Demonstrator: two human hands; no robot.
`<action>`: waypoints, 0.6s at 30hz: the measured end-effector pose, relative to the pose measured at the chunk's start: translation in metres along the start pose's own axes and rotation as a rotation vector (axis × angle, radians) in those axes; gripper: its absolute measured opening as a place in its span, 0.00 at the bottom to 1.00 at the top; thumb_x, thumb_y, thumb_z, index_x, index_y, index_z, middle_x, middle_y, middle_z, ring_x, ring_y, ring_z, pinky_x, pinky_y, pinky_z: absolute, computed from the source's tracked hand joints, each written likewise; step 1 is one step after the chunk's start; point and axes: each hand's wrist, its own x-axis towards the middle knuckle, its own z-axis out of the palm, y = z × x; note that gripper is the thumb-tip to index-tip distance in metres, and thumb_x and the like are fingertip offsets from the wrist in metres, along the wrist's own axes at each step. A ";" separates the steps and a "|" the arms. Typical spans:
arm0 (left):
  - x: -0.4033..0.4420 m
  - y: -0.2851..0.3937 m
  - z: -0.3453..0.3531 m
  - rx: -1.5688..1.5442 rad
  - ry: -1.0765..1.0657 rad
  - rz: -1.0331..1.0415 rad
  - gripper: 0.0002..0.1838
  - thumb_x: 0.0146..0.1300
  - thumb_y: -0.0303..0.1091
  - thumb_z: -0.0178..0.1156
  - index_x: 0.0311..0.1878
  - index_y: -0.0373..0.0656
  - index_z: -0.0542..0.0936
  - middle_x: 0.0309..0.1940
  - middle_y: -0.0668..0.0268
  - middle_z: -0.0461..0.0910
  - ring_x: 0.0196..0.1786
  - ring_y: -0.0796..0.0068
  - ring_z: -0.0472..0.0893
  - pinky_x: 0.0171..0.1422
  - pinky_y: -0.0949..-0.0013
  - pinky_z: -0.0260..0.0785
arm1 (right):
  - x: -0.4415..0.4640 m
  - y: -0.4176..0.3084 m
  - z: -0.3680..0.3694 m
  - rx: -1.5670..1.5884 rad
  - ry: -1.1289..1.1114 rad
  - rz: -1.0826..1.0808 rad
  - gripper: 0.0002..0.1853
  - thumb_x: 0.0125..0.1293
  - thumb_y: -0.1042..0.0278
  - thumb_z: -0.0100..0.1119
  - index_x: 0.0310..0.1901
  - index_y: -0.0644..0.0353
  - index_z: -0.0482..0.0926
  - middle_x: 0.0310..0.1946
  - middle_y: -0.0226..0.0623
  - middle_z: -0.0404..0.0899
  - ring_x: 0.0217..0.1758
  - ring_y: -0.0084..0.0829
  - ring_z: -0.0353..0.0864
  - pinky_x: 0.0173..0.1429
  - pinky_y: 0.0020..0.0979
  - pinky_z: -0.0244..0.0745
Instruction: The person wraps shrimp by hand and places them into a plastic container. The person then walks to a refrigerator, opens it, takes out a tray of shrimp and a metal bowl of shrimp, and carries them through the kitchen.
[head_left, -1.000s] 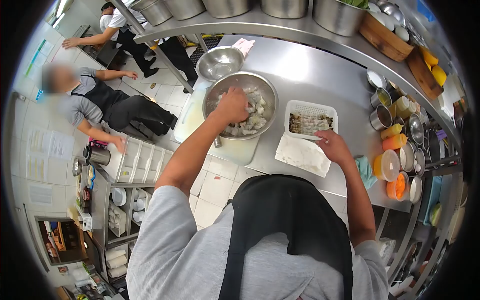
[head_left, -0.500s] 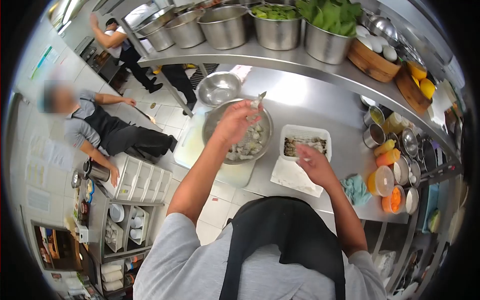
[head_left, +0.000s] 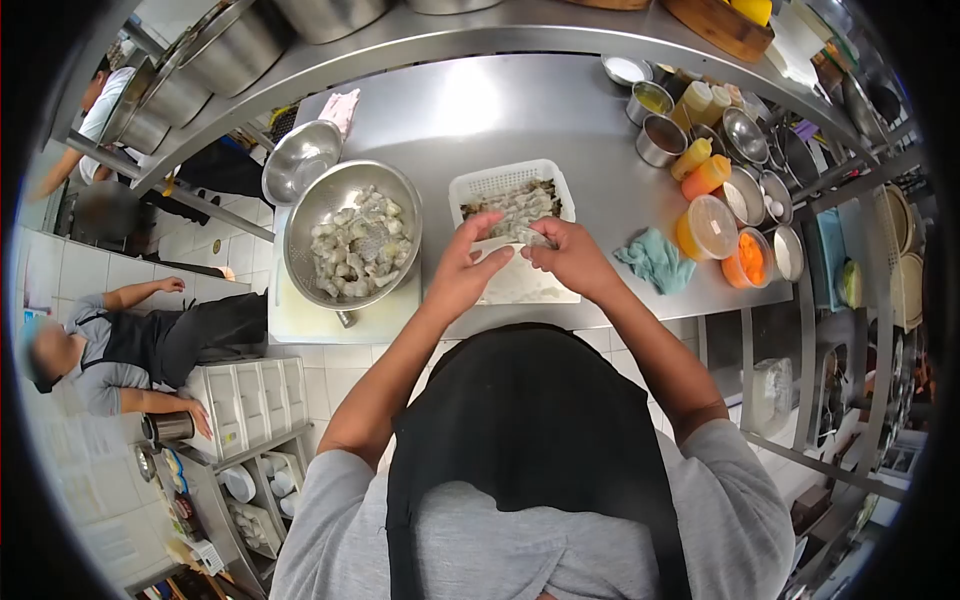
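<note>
My left hand (head_left: 468,268) and my right hand (head_left: 574,260) meet in front of the white perforated basket (head_left: 466,186). Between their fingertips is a greyish raw shrimp (head_left: 517,241), partly covered by the fingers. The right thumb and fingers pinch one end of it, while the left fingers close in from the other side. Behind the hands, the basket holds a pile of shrimp (head_left: 515,205), dark at the edges. To the left, a large metal bowl (head_left: 300,232) contains pale shrimp (head_left: 362,245).
The bowl rests on a white cutting board (head_left: 300,318), beside a smaller steel bowl (head_left: 300,160). A white slab (head_left: 530,284) lies under my hands. At right are a teal cloth (head_left: 655,260), sauce bottles and tubs (head_left: 706,228). A shelf (head_left: 420,45) overhangs the counter; a co-worker (head_left: 130,345) stands left.
My left hand has come from above the metal bowl, with a shrimp, over to my right hand. Both hands now meet in front of the basket. My view has shifted right.
</note>
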 end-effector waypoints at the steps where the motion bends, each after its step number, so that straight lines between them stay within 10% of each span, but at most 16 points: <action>1: 0.003 0.005 0.002 0.134 -0.021 0.056 0.23 0.76 0.35 0.68 0.69 0.38 0.76 0.63 0.65 0.81 0.62 0.75 0.79 0.67 0.66 0.73 | 0.000 0.001 0.000 -0.033 -0.024 -0.034 0.16 0.68 0.66 0.71 0.53 0.66 0.85 0.36 0.38 0.87 0.39 0.27 0.85 0.47 0.33 0.80; 4: 0.015 -0.015 0.003 -0.171 -0.178 -0.012 0.24 0.75 0.35 0.69 0.70 0.41 0.78 0.63 0.65 0.83 0.63 0.74 0.79 0.65 0.66 0.74 | -0.001 0.005 -0.002 -0.134 -0.081 -0.079 0.18 0.67 0.65 0.71 0.54 0.66 0.85 0.38 0.42 0.87 0.42 0.32 0.86 0.50 0.36 0.80; 10: -0.005 -0.063 0.004 0.337 -0.036 -0.125 0.11 0.68 0.36 0.74 0.50 0.44 0.91 0.44 0.67 0.88 0.57 0.71 0.82 0.61 0.66 0.73 | 0.009 0.090 0.013 -0.493 -0.049 -0.224 0.19 0.67 0.64 0.71 0.57 0.62 0.86 0.47 0.48 0.86 0.51 0.48 0.87 0.59 0.45 0.81; 18: -0.014 -0.107 0.011 0.837 0.059 0.273 0.13 0.58 0.34 0.76 0.46 0.47 0.92 0.49 0.63 0.86 0.60 0.55 0.79 0.67 0.50 0.70 | 0.003 0.126 0.022 -0.672 0.015 -0.286 0.16 0.68 0.64 0.69 0.55 0.59 0.86 0.48 0.44 0.81 0.54 0.50 0.84 0.60 0.47 0.80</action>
